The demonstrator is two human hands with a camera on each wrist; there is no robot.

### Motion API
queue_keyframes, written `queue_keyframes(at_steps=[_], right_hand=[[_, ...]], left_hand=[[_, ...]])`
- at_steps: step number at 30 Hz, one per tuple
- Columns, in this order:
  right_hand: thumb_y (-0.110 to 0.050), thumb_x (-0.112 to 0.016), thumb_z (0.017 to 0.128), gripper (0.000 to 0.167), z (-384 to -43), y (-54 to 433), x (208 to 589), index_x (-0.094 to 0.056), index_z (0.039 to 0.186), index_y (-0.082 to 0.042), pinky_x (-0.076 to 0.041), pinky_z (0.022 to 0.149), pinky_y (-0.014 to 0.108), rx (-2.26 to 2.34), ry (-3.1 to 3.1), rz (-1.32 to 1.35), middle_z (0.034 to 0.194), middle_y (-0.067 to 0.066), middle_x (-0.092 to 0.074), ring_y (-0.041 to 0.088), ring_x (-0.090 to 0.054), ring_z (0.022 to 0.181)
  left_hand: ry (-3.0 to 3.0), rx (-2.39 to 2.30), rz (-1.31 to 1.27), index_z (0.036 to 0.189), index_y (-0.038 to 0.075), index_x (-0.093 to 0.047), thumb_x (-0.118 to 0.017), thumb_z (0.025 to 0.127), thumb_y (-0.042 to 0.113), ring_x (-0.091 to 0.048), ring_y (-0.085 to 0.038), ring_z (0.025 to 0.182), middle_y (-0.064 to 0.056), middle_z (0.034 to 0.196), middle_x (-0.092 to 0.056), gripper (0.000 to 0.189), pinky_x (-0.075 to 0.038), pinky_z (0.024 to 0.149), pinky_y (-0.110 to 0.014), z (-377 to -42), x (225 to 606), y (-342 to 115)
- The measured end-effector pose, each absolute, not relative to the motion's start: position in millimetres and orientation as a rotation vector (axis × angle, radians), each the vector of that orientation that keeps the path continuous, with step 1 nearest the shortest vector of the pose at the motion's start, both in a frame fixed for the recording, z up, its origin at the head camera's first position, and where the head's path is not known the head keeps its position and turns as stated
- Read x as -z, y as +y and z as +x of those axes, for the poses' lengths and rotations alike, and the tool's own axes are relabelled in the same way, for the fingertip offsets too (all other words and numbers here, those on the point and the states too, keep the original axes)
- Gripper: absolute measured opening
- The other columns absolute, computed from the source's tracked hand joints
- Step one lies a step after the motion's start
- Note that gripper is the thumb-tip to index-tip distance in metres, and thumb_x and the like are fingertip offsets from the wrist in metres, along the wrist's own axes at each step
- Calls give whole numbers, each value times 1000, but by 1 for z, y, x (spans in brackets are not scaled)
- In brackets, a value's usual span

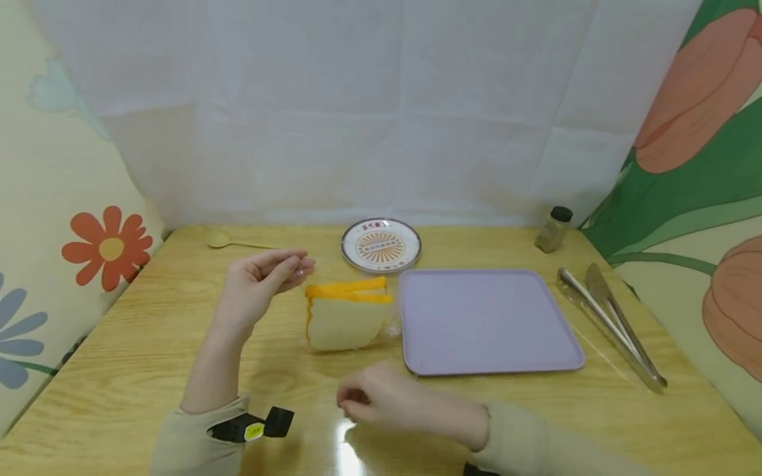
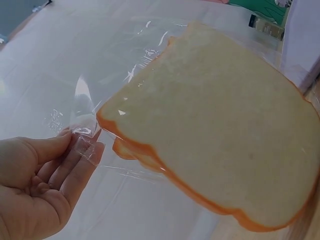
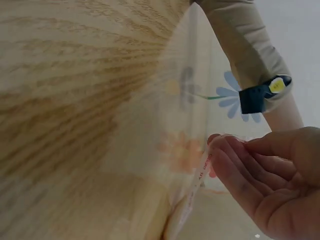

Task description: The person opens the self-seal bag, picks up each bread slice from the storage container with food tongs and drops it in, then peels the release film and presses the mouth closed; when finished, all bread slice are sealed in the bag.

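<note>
Sliced bread [image 1: 348, 324] with orange-brown crusts lies in a clear plastic bag [image 2: 87, 145] near the table's middle, left of a lilac tray. The left hand [image 1: 262, 284] is raised beside it, pinching an edge of the bag between thumb and fingers; the left wrist view shows the film bunched at the fingertips. Nearer the front edge is the right hand [image 1: 387, 396], fingers curled. In the right wrist view its thumb and fingers pinch a thin film strip with red print [image 3: 192, 192], apparently part of the same bag. Bread largely fills the left wrist view.
The lilac tray [image 1: 488, 324] lies to the right, with metal tongs [image 1: 613, 330] beyond it. Behind stand a patterned plate [image 1: 381, 245] and a dark-capped jar [image 1: 554, 229]. A gold spoon [image 1: 219, 240] lies at the back left, partly behind the left hand.
</note>
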State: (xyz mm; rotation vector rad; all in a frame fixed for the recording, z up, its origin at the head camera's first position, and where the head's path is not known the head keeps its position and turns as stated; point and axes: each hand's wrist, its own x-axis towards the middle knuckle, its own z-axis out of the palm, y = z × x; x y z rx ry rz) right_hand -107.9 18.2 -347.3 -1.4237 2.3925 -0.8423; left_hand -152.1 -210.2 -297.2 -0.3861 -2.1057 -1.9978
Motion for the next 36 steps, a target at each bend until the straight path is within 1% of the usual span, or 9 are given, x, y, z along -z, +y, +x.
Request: queue_keyframes(at_steps=[9, 11, 12, 15, 21, 26, 30, 32, 36], right_hand=[[-9, -67, 84, 8, -112, -22, 366, -75, 83, -12, -42, 63, -1, 556, 2497, -1511, 79, -8, -71, -9, -53, 66], [-7, -67, 84, 10, -113, -24, 367, -73, 77, -11, -40, 55, 1, 534, 2512, -1515, 70, -5, -69, -7, -49, 58], [-7, -66, 84, 8, -113, -25, 366, -72, 79, -9, -41, 56, 1, 521, 2526, -1510, 71, -3, -69, -6, -50, 59], [-6, -67, 83, 4, -112, -24, 360, -67, 86, -5, -43, 54, 5, 500, 2568, -1440, 73, 1, -68, -1, -52, 59], [-12, -73, 79, 8, -116, -14, 330, -65, 82, -11, -43, 58, 9, 435, 2739, -1374, 76, -4, -66, 4, -57, 67], [-16, -73, 81, 22, -129, 13, 292, -67, 99, -4, -52, 73, 13, 857, 2645, -1249, 93, 6, -70, 12, -64, 82], [-12, -68, 86, 18, -149, 46, 266, -67, 101, -1, -55, 73, 19, 1331, 2593, -1085, 93, 9, -70, 15, -65, 82], [-9, -67, 86, 18, -162, 59, 262, -66, 100, 1, -55, 72, 19, 1568, 2627, -1007, 92, 12, -70, 16, -65, 81], [-1, -68, 84, 27, -188, 75, 270, -63, 109, 6, -56, 77, 21, 1978, 2596, -814, 102, 22, -67, 20, -64, 89]], left_hand=[[-2131, 1959, -394, 109, 3, -68, -58, 94, 15, -70, -4, 87, 11, 91, -73, 22, -57, 76, -21, -153, 297, -210], [-2129, 1959, -397, 109, 3, -68, -58, 94, 15, -70, -4, 87, 10, 91, -73, 21, -57, 77, -21, -154, 297, -209], [-2127, 1961, -400, 109, 3, -68, -58, 94, 14, -70, -4, 87, 10, 91, -73, 21, -57, 77, -21, -154, 297, -209], [-2120, 1968, -411, 109, 3, -68, -57, 94, 14, -70, -4, 87, 10, 92, -73, 21, -57, 77, -22, -155, 297, -209], [-2115, 1956, -426, 109, 4, -68, -57, 94, 13, -70, -4, 87, 10, 93, -73, 21, -57, 78, -21, -156, 298, -211], [-2117, 1949, -431, 109, 4, -68, -57, 94, 13, -70, -5, 88, 10, 93, -73, 20, -57, 78, -20, -155, 297, -211], [-2142, 1927, -416, 111, 2, -67, -57, 94, 15, -69, -4, 88, 11, 93, -73, 23, -57, 79, -20, -154, 297, -211], [-2156, 1914, -404, 112, 1, -66, -57, 95, 15, -69, -4, 88, 12, 93, -73, 24, -57, 78, -20, -153, 297, -212], [-2176, 1910, -387, 114, 1, -65, -56, 95, 17, -69, -3, 88, 13, 93, -72, 27, -57, 79, -19, -151, 298, -214]])
